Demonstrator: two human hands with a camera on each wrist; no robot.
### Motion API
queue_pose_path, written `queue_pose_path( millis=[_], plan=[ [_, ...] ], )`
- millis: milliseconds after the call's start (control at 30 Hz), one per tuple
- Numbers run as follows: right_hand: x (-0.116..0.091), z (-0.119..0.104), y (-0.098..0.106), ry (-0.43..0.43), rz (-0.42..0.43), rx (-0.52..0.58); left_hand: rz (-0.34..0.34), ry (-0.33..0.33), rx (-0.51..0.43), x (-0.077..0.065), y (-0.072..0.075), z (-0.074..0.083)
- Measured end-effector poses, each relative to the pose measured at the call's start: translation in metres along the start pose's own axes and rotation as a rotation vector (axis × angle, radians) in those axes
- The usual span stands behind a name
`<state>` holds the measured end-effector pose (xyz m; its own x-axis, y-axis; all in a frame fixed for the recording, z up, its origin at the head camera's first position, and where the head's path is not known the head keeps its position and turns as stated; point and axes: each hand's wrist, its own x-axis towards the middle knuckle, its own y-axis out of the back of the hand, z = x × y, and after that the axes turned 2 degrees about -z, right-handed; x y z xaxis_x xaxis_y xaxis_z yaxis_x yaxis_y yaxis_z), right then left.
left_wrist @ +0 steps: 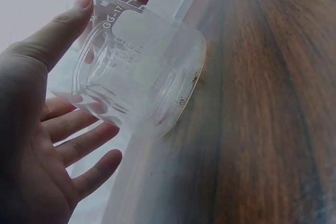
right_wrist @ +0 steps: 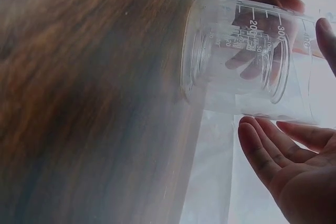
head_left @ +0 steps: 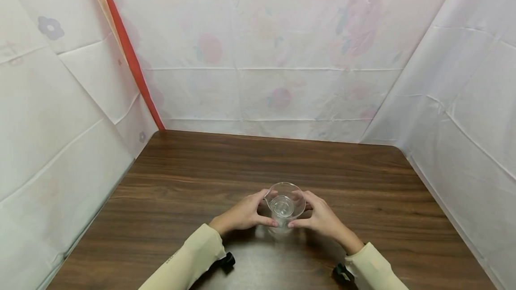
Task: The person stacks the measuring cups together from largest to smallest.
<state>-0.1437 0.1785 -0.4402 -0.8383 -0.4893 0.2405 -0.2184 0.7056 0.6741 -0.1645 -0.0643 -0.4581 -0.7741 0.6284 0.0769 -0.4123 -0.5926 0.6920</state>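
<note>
A clear glass beaker (head_left: 299, 201) with a wide rim is upright at the near middle of the table, between both hands. Nested inside it is smaller glassware with its own printed scale, seen as an inner beaker (right_wrist: 257, 69) in the right wrist view; how many pieces is unclear. My left hand (head_left: 243, 213) holds the outer beaker's left side, thumb in front and fingers behind. On the opposite side my right hand (head_left: 322, 219) grips it likewise. White scale marks show on the outer wall. Whether its base touches the wood, I cannot tell.
A dark brown wood-grain table (head_left: 193, 164) lies under the hands. Pale printed curtains (head_left: 258, 93) rise behind it and along both sides. A red strip (head_left: 129, 53) runs down the back left corner. Black wrist straps (head_left: 227, 261) sit below the cream sleeves.
</note>
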Motion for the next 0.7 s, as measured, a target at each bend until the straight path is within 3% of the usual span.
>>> queue_pose_path(
  millis=[400,700],
  plan=[
    [0.002,0.001,0.004,0.021,0.008,0.012,0.020,-0.048,-0.058,0.005,-0.002,-0.001],
    [0.020,0.011,0.006,0.026,-0.017,0.058,0.047,-0.009,-0.085,0.017,0.006,-0.010]
  ],
)
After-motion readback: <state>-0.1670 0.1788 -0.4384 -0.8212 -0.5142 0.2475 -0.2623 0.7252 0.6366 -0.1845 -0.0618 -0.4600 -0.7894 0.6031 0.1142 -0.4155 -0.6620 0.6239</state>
